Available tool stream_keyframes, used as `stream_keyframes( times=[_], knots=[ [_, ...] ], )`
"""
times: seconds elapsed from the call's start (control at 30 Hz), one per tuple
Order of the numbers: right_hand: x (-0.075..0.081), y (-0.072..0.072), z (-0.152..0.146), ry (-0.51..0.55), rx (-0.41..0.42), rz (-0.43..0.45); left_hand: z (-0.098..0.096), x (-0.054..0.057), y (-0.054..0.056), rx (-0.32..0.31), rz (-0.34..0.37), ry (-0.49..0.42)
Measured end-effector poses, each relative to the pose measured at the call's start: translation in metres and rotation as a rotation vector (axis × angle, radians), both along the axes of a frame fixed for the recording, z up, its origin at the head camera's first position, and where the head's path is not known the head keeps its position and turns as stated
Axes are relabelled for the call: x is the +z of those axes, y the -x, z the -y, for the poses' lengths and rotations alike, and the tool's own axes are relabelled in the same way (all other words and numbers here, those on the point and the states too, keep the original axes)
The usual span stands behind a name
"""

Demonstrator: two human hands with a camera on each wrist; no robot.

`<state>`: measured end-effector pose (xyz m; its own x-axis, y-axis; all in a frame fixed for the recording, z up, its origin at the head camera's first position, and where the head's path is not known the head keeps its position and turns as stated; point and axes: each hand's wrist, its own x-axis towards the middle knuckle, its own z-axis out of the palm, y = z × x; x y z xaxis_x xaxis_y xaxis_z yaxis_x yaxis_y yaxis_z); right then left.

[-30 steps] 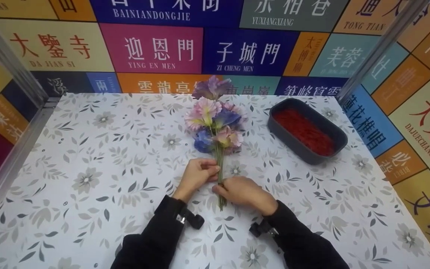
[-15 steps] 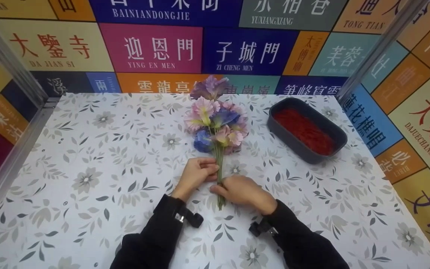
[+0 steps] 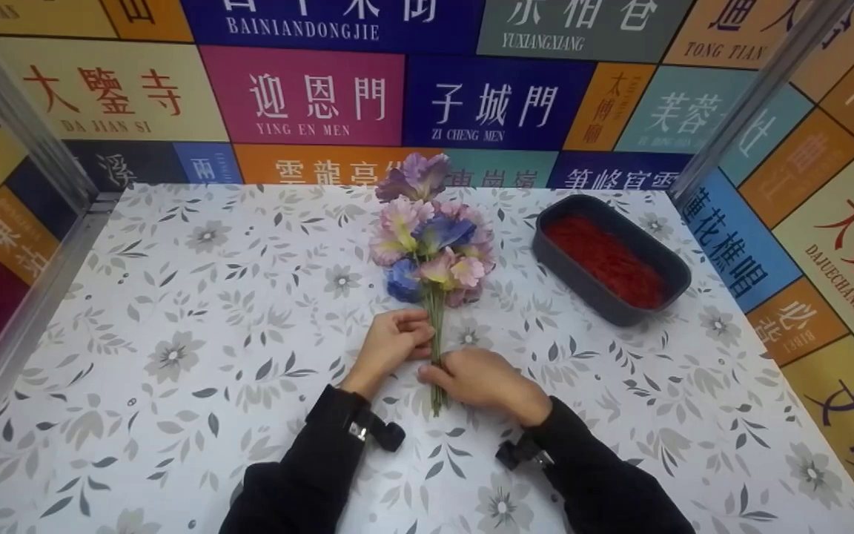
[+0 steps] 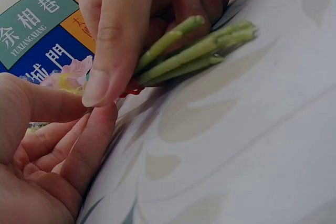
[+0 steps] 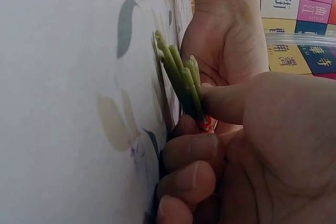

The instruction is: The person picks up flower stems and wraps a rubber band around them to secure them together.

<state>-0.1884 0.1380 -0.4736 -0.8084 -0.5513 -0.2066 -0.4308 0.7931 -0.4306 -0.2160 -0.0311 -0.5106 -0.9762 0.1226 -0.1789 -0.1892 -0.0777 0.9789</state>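
A bunch of artificial flowers [image 3: 434,245], pink, purple and blue, lies along the middle of the table with its stems towards me. My right hand [image 3: 482,378] grips the lower green stems [image 5: 181,77], whose cut ends stick out past the thumb. My left hand [image 3: 390,345] is higher up, at the stems. In the left wrist view its thumb and forefinger [image 4: 100,124] pinch together beside the right thumb; what lies between them is mostly hidden. A bit of a red tie [image 4: 132,90] shows at the stems, partly covered by fingers.
A dark grey rectangular tub [image 3: 668,300] with red shredded-looking material [image 3: 605,259] stands at the back right. The table [image 3: 175,415] has a floral cover. Printed panels [image 3: 308,96] rise behind it, with metal posts [image 3: 760,96] at the corners.
The flower heads have shifted slightly, the topmost purple one a little to the left. Both hands stay in nearly the same place at the stems.
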Motion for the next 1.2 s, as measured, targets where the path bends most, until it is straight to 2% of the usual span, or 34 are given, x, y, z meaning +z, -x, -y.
stream_keyframes(
  times=[0.43, 0.83, 1.2],
  knots=[
    [0.0022, 0.0012, -0.0001, 0.006, -0.016, 0.044, 0.0001, 0.0013, -0.0015, 0.01, -0.018, -0.021],
    [0.0058, 0.001, -0.0042, -0.011, 0.004, 0.047, 0.001, 0.0007, -0.0001, 0.002, 0.034, -0.084],
    [0.0043, 0.0009, -0.0016, -0.031, -0.02, 0.043, 0.0013, 0.0018, -0.0003, -0.002, 0.014, -0.061]
  ],
)
